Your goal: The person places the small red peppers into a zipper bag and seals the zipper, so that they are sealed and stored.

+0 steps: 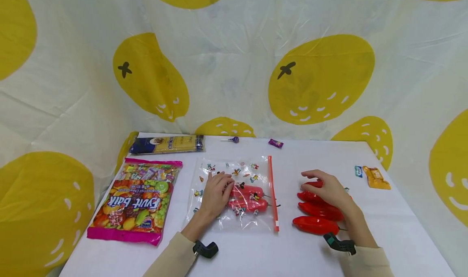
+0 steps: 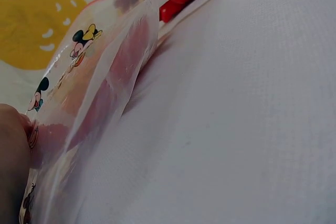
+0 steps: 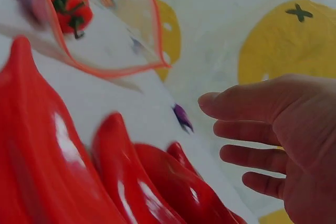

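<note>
A clear zip bag (image 1: 252, 225) with cartoon figures and an orange-red edge lies in the middle of the table. Two red peppers (image 1: 245, 192) are inside, their stems toward the orange-red edge. My left hand (image 1: 215, 191) rests on the bag's film over the blunt ends of these peppers. In the right wrist view the bag's mouth (image 3: 159, 30) gapes, a pepper's green stem inside it. Several loose red peppers (image 1: 315, 225) lie in a row to the right. Over the far end of that row is my right hand (image 1: 330, 189), thumb and fingers apart, holding nothing.
Left of the bag lies a pink-edged candy pack (image 1: 137, 206), with a long noodle-like packet (image 1: 166, 143) behind it. A lollipop (image 1: 234, 139) and a purple wrapped sweet (image 1: 276, 143) are at the back. At the far right are an orange packet (image 1: 375, 177) and a small blue-green packet (image 1: 358, 171).
</note>
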Demonstrator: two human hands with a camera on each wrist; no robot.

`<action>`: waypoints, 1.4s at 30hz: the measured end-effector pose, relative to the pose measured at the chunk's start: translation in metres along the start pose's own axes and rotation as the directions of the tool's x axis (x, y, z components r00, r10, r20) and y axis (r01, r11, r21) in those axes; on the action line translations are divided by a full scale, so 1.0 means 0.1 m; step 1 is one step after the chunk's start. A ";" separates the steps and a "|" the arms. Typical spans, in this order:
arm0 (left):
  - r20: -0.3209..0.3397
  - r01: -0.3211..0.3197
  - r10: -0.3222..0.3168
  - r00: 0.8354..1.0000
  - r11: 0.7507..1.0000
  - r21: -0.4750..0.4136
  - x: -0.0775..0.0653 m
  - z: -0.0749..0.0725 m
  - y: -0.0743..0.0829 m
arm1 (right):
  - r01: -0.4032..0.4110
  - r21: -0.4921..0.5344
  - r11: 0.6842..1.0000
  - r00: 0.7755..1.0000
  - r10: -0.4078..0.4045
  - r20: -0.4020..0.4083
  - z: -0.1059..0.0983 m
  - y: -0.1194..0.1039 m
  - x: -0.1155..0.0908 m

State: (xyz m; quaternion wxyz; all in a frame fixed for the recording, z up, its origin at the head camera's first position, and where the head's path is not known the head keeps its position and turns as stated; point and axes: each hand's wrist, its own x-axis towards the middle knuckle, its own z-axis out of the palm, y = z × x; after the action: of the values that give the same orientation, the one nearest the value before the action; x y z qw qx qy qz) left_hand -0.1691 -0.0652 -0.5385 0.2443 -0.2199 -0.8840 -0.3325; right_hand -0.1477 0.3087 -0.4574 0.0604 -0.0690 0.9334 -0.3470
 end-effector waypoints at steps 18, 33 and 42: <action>-0.010 -0.008 0.008 1.000 1.000 0.005 0.01 0.00 0.00 | -0.142 -0.090 0.986 0.982 0.152 0.110 -0.39 0.70 -0.12; 0.013 0.011 -0.011 1.000 1.000 0.004 -0.02 0.00 0.00 | -0.130 -0.091 0.987 0.991 0.130 -0.013 -0.28 0.37 0.06; -0.032 -0.023 0.023 0.999 1.000 0.001 -0.01 0.01 0.00 | -0.079 -0.082 0.993 0.994 0.086 0.075 0.14 -0.14 0.29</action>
State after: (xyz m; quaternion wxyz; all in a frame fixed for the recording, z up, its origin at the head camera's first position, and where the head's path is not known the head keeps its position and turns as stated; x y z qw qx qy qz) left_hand -0.1689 -0.0649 -0.5396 0.2624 -0.2243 -0.8775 -0.3329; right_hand -0.1725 0.2846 -0.4608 0.1083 -0.0462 0.9453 -0.3042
